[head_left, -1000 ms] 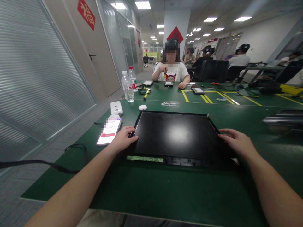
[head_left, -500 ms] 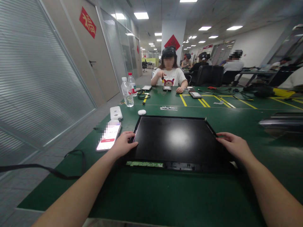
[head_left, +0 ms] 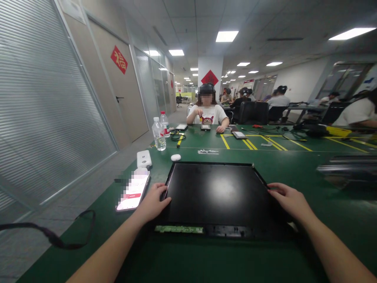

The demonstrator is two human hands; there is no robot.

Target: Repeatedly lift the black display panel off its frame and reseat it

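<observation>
A black display panel (head_left: pixel 206 196) in a dark frame lies before me, screen side up, with a bright glare spot on it. Along its near edge runs a narrow green circuit board (head_left: pixel 179 229), and beside that an exposed black strip. My left hand (head_left: pixel 153 202) grips the panel's left edge, thumb on top and fingers curled at the side. At the opposite edge my right hand (head_left: pixel 290 200) grips in a similar way; its fingertips are partly hidden by the frame.
Left of the panel lie a lit phone (head_left: pixel 134 190), a white device (head_left: pixel 144 159) and a small white case (head_left: pixel 176 157). Water bottles (head_left: pixel 159 135) stand behind. Shiny film (head_left: pixel 344 169) lies at right. Across the green table (head_left: pixel 235 255) a person (head_left: pixel 207 112) handles a small device.
The head view has tilted up, so the table and panel sit lower in the picture. Both hands stay at the panel's side edges.
</observation>
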